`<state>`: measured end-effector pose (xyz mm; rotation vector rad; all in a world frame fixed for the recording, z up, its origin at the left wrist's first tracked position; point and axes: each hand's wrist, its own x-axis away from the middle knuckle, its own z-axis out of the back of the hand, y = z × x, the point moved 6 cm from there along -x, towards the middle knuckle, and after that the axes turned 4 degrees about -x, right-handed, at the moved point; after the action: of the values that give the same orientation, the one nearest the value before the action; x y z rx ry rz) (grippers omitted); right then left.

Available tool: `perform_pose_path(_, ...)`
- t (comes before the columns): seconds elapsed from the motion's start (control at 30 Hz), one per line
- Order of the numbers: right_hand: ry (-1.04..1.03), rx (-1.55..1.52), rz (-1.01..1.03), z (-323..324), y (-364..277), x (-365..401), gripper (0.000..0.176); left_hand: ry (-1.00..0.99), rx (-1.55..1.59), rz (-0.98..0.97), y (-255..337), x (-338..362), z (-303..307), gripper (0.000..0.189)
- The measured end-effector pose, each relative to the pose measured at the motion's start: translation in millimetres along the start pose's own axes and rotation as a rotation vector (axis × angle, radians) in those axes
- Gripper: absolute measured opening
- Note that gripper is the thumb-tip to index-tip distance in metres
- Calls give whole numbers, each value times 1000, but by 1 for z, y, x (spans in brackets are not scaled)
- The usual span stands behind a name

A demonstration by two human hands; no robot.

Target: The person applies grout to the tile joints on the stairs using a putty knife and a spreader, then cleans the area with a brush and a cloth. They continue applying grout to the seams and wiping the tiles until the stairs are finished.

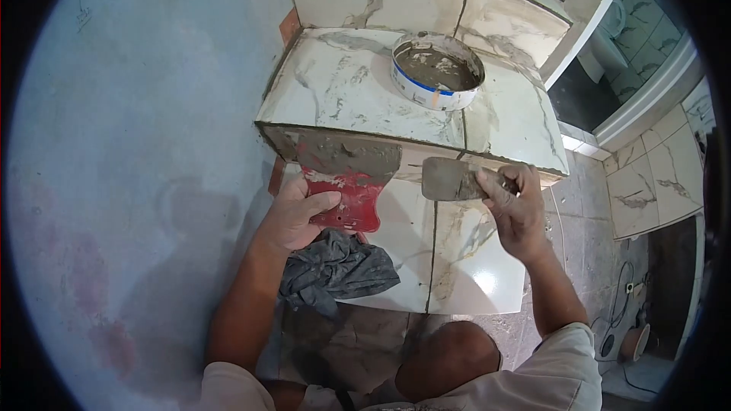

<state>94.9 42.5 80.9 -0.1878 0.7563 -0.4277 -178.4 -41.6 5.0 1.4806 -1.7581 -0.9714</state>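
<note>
My left hand [297, 209] is closed on a red plastic spreader [350, 202] whose upper part is coated in grey paste. In my right hand [516, 209] is a small flat scraper [449, 179], smeared grey, its blade pointing left toward the spreader with a gap between them. Both tools are in front of the riser below the upper marbled step [343, 84]. On that step stands a round white tub [426, 97] with a blue band, holding grey paste. A dark grey cloth [335, 266] lies on the lower step [476, 274], below my left hand.
A pale blue-grey wall [152, 106] runs along the left. More tiled steps rise at the top. On the right are a white door frame [647, 103], tiled wall panels [659, 175] and dark cables [620, 304]. My knee [449, 361] is at the bottom.
</note>
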Motion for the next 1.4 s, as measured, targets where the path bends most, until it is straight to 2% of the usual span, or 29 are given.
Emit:
perform_pose_path(0.03,31,38,-14,0,-3,3,58,-6,3,0,2,-1,-5,37)
perform_pose_path(0.2,53,127,-74,-8,-6,4,54,120,-45,-107,3,-2,-20,39)
perform_pose_path(0.83,30,50,-68,-24,-11,-14,53,127,-33,-161,1,5,-24,42)
perform_pose_path(0.93,25,38,-67,-28,-12,-14,53,146,-55,-155,-5,6,-27,38)
perform_pose_path(1.03,4,8,-59,-37,-14,-13,53,174,-223,-210,-12,5,-30,32)
perform_pose_path(1.13,11,-27,-42,-45,-16,-11,53,186,-254,-132,-22,4,-33,27)
perform_pose_path(1.2,-9,-72,-35,-51,-19,-12,53,160,-390,-13,-28,4,-36,35)
perform_pose_path(1.23,-9,-73,-34,-54,-21,-11,53,163,-391,-14,-29,4,-39,35)
perform_pose_path(1.3,-3,-107,-11,-60,-25,-9,52,184,-636,3,-31,4,-44,27)
perform_pose_path(1.33,-3,-108,-11,-63,-27,-10,52,185,-636,3,-32,3,-44,27)
perform_pose_path(1.4,12,-129,-36,-65,-28,-9,51,225,-928,41,-33,3,-38,28)
